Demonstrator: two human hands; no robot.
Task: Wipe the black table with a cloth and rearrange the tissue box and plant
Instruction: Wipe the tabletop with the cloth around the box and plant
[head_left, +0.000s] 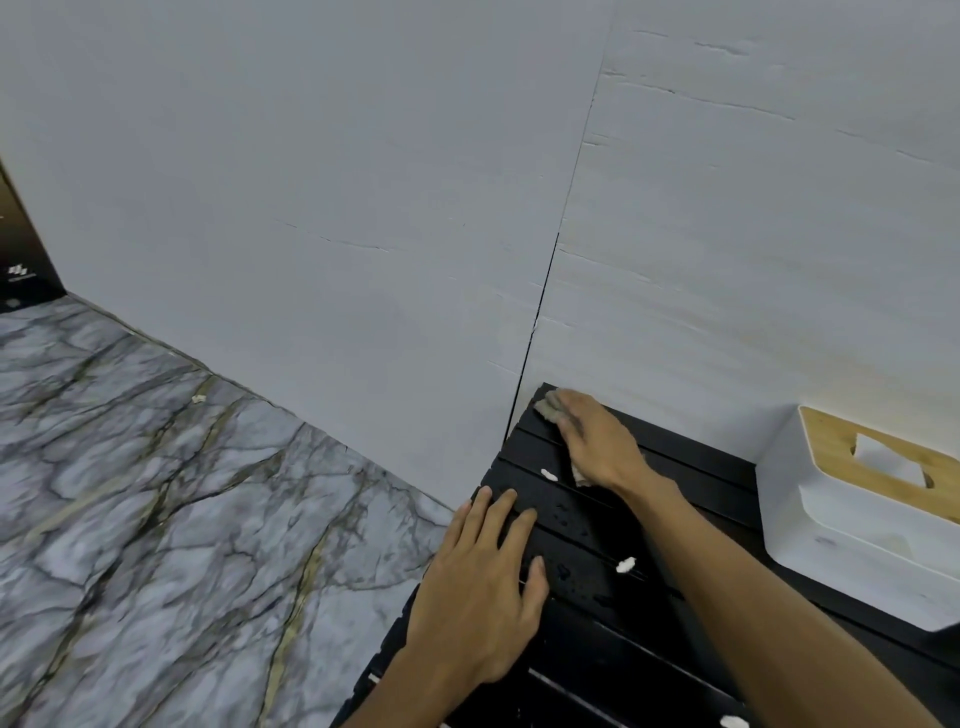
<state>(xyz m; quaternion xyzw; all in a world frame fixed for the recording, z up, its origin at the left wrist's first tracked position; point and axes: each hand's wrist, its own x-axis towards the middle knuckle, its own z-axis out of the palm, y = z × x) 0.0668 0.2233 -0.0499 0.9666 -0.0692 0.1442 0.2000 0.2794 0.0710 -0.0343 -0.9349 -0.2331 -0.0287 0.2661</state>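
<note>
Pressing down flat, the right hand (597, 441) covered a crumpled beige cloth (551, 408) at the far left corner of the black slatted tabletop (613, 639), close against the wall. Its grip was a spread palm with the fingers laid over the cloth rather than a pinch; the cloth poked out beyond the fingertips toward the corner, and another bit of it showed under the heel of the hand. The right forearm ran back across the slats toward the lower right.

The left hand (483, 587) lay nearer the camera on the tabletop's left edge, grip empty, fingers extended and slightly fanned, palm down on the slats and holding nothing.

Between and around the hands the dark surface carried small water droplets and a few white scraps: one (549, 474) just beside the right wrist, one (625, 565) to the right of the left fingers, and one (734, 722) at the bottom edge of the view.

Well to the right of the right forearm stood the tissue box (841, 535) (white body, light wooden lid with a slot and a tissue showing), near the wall and cut off by the frame.

Left of the tabletop lay a grey marbled floor (156, 493) with gold veins, meeting the pale grey wall (311, 182).
</note>
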